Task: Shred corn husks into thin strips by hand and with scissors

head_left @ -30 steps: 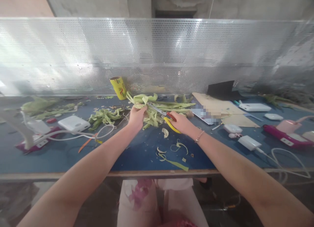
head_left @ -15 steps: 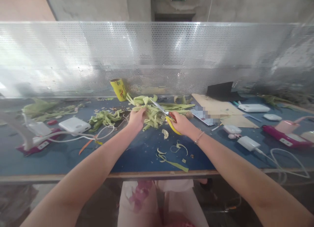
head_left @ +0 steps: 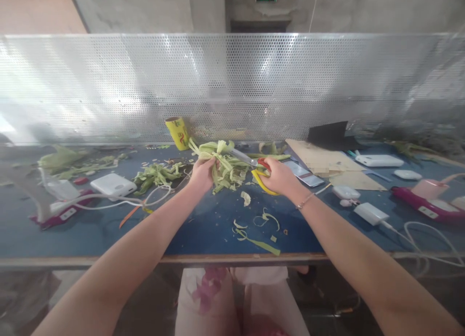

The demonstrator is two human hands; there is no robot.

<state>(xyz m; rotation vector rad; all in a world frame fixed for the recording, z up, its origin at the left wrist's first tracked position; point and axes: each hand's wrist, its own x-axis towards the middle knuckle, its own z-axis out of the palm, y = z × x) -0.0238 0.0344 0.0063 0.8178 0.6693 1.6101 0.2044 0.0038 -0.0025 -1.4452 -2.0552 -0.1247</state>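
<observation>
My left hand [head_left: 203,175] is closed around a bundle of pale green corn husks [head_left: 220,156], which fans out and is gathered in a knot-like bunch near the fingertips. My right hand [head_left: 281,176] grips scissors [head_left: 262,182] with red and yellow handles. Their metal blades point left across the upper part of the bundle; whether they touch it I cannot tell. More green strips extend right behind the blades. Below the hands, thin husk scraps [head_left: 259,244] and a pale curled piece [head_left: 245,198] lie on the blue table.
A yellow cardboard roll [head_left: 178,133] stands by the perforated metal screen [head_left: 145,84]. Left are a husk pile [head_left: 156,176], a white power bank [head_left: 113,185] and cables. To the right lie a phone [head_left: 304,174], brown paper [head_left: 327,157], a white charger [head_left: 369,213] and a purple power strip [head_left: 414,201].
My right hand has moved slightly right with the scissors, and their handles now sit farther apart. My left hand keeps its hold on the corn husks, almost unmoved.
</observation>
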